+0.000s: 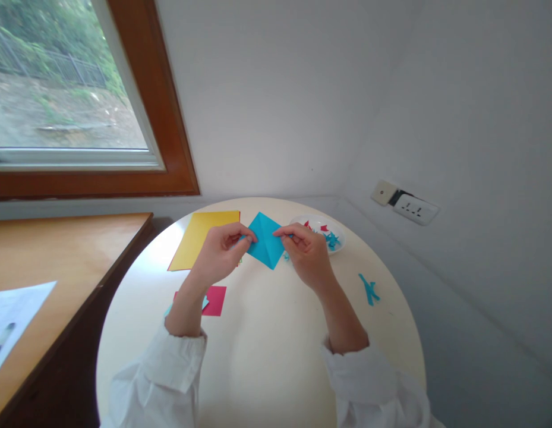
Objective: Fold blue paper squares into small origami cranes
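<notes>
A blue square of paper (265,242) is held up over the round table, turned so that its corners point up and down. A crease runs down its middle. My left hand (223,249) pinches its left corner between thumb and fingers. At the opposite corner, my right hand (308,252) pinches the paper the same way. Behind my right hand stands a clear plastic plate (342,238) with small red and blue paper pieces (331,241) on it, partly hidden by the hand.
Yellow paper sheets (199,232) lie at the table's back left. Pink paper (218,302) lies under my left forearm, with light blue paper partly hidden there. Blue paper scraps (369,290) are on the right of the white table (267,368). A wooden desk (79,249) stands left.
</notes>
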The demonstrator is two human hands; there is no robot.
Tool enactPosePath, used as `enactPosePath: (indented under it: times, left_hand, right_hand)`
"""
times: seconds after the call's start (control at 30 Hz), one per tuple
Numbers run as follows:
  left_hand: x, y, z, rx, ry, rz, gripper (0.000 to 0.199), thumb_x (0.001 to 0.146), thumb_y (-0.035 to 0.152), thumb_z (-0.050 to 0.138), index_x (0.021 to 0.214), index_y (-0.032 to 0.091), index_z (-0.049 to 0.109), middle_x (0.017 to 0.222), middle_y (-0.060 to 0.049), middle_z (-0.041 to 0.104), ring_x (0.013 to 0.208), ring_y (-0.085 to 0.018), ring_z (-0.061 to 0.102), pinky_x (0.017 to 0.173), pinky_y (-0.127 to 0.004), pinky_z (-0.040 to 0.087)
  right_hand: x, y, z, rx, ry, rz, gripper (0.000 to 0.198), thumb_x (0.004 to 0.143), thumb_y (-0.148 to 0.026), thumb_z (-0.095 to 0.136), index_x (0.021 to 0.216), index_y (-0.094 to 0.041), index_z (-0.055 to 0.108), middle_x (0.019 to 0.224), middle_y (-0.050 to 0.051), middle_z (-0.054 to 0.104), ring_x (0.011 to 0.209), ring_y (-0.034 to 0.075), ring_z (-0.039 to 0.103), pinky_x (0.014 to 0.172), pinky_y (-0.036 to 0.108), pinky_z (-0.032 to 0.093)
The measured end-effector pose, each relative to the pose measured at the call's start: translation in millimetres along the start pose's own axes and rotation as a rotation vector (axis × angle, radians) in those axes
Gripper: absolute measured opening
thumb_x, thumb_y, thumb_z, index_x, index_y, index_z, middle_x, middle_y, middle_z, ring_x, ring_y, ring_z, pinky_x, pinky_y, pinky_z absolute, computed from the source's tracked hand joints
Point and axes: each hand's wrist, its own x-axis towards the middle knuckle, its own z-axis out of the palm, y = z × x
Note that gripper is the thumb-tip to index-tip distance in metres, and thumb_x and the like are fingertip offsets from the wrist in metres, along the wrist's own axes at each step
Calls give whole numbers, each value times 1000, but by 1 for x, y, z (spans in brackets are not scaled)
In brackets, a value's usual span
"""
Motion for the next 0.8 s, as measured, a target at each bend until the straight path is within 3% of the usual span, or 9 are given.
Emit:
enactPosePath:
  times: [0.6,0.8]
  left_hand:
    - [-1,-5,-3,-101,1,-21,8,68,22,59,64,18,66,62,-3,63,53,-15,57,46,-24,45]
    - [-2,-3,-11,-144,-12,-10,11,69,28,63,70,18,66,69,-4,64,60,-16,60,52,-26,48]
  right_hand:
    - [1,-3,-4,75,-35,11,23,73,-14,45,76,-20,67,74,1,64,63,12,53,58,26,41]
    - [0,2,-11,156,-188,-75,31,73,-11,48,93,-25,68,92,2,63,86,15,58,75,28,47]
